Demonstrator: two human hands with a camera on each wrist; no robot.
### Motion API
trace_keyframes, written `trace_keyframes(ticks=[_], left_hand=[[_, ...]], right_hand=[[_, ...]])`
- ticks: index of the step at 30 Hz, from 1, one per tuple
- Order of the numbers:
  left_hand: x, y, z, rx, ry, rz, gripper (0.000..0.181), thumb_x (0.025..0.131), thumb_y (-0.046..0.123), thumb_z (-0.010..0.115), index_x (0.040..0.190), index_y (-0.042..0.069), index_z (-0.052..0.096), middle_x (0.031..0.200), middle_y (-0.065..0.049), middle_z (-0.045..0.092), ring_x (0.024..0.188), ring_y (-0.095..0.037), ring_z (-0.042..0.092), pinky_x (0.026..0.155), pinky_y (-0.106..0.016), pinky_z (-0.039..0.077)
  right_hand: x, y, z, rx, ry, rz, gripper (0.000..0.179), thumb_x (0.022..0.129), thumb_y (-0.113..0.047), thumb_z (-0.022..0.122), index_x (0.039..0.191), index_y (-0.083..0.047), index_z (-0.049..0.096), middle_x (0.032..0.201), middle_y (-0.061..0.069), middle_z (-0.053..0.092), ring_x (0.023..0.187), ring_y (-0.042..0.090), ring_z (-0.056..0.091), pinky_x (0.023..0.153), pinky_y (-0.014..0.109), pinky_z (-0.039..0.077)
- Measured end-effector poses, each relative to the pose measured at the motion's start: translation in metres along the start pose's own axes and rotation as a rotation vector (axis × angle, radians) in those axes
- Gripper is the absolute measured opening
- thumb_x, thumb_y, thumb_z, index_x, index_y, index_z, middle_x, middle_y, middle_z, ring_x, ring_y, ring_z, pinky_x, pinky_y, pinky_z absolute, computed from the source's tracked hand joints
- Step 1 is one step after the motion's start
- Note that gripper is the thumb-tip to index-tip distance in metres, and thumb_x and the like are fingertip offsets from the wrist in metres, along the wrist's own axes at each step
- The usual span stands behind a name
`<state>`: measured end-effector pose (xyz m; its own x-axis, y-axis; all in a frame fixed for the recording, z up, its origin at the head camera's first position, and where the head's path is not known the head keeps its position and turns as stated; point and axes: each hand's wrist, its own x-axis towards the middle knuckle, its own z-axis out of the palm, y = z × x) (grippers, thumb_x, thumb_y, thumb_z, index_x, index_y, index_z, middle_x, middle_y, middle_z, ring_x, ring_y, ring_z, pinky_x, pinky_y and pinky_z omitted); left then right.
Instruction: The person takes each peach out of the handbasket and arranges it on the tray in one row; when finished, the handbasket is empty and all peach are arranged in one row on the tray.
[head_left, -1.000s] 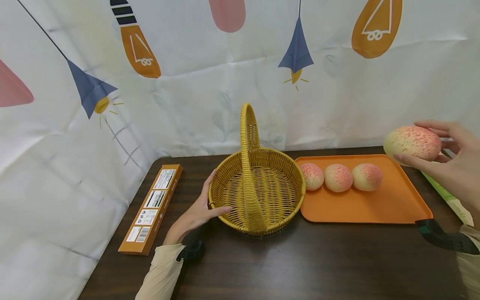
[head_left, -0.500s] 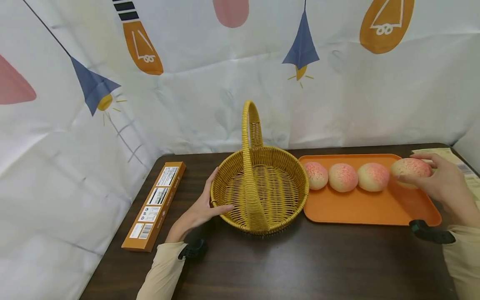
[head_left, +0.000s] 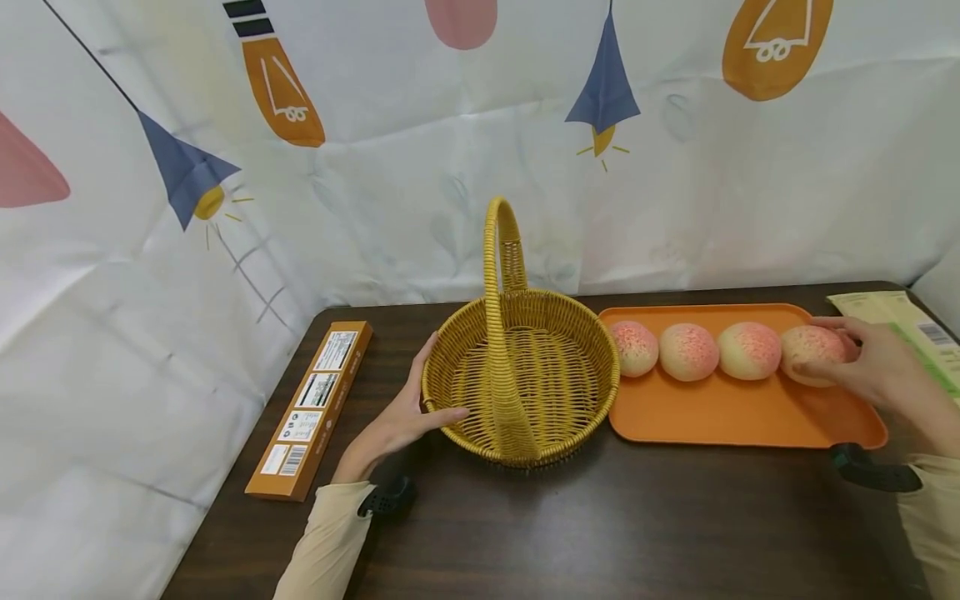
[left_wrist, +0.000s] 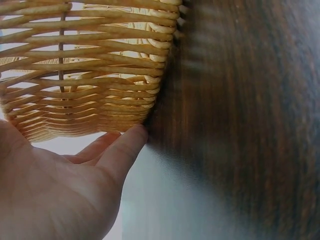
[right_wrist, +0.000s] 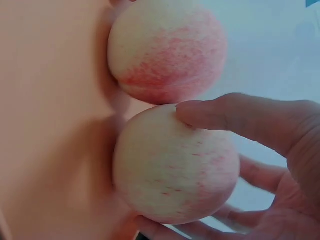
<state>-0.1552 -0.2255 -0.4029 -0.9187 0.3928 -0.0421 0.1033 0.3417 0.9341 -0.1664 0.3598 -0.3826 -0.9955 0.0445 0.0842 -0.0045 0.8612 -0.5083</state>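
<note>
My left hand [head_left: 406,410] holds the yellow wicker basket [head_left: 435,367] by its left side. The thumb lies over the rim, and the other fingers run along the outer wall. In the left wrist view those fingers [left_wrist: 122,152] rest against the woven side [left_wrist: 95,95]. On the orange tray [head_left: 720,421], my right hand [head_left: 877,358] grips the rightmost peach [head_left: 806,354], thumb on the near side. The right wrist view shows this peach [right_wrist: 172,170] against its neighbour [right_wrist: 172,50], with fingers curled round it. Three more peaches, including the middle one [head_left: 688,352], line up to its left.
A long orange box [head_left: 311,408] with white labels lies on the dark table [head_left: 600,525], left of the basket. Green-and-cream packaging [head_left: 911,329] lies at the back right. A patterned white cloth [head_left: 420,167] hangs behind the table.
My right hand has brought the peach down and left from above the tray's right end, onto the tray beside the other peaches. My left hand has stayed on the basket.
</note>
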Motion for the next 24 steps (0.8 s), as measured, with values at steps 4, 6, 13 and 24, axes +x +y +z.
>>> trace_keyframes(ticks=[4, 6, 13, 24], left_hand=[[-0.0008, -0.0006, -0.0006, 0.018, 0.010, 0.002, 0.119, 0.092, 0.033, 0.081, 0.168, 0.031, -0.010, 0.173, -0.015, -0.001, 0.152, -0.043, 0.026, 0.114, -0.059, 0.035], [-0.0007, -0.0004, -0.0007, 0.024, 0.010, 0.000, 0.119, 0.092, 0.033, 0.081, 0.168, 0.031, -0.010, 0.173, -0.015, -0.001, 0.153, -0.042, 0.026, 0.114, -0.059, 0.035], [0.0002, 0.0006, -0.0006, 0.006, 0.004, 0.004, 0.119, 0.092, 0.032, 0.081, 0.168, 0.032, -0.010, 0.172, -0.015, -0.001, 0.152, -0.043, 0.027, 0.113, -0.058, 0.036], [0.0007, 0.0002, -0.0005, 0.003, -0.001, 0.018, 0.120, 0.091, 0.034, 0.082, 0.168, 0.031, -0.010, 0.172, -0.017, 0.002, 0.152, -0.043, 0.027, 0.113, -0.059, 0.036]], right_hand=[[-0.0007, -0.0035, -0.0019, -0.039, -0.010, 0.026, 0.069, 0.095, -0.021, 0.079, 0.137, 0.021, 0.044, 0.123, 0.051, 0.045, 0.097, 0.057, 0.048, 0.080, 0.065, 0.047], [-0.0007, -0.0057, -0.0013, -0.050, -0.001, 0.043, 0.072, 0.094, -0.022, 0.081, 0.137, 0.021, 0.044, 0.123, 0.051, 0.044, 0.099, 0.059, 0.048, 0.083, 0.066, 0.047], [0.0042, -0.0098, 0.0011, -0.073, 0.034, 0.001, 0.069, 0.092, -0.019, 0.082, 0.133, 0.022, 0.046, 0.119, 0.050, 0.047, 0.105, 0.062, 0.046, 0.092, 0.073, 0.038], [0.0023, -0.0066, 0.0018, -0.040, 0.009, 0.043, 0.067, 0.094, -0.019, 0.080, 0.136, 0.020, 0.045, 0.128, 0.051, 0.039, 0.115, 0.064, 0.038, 0.098, 0.075, 0.033]])
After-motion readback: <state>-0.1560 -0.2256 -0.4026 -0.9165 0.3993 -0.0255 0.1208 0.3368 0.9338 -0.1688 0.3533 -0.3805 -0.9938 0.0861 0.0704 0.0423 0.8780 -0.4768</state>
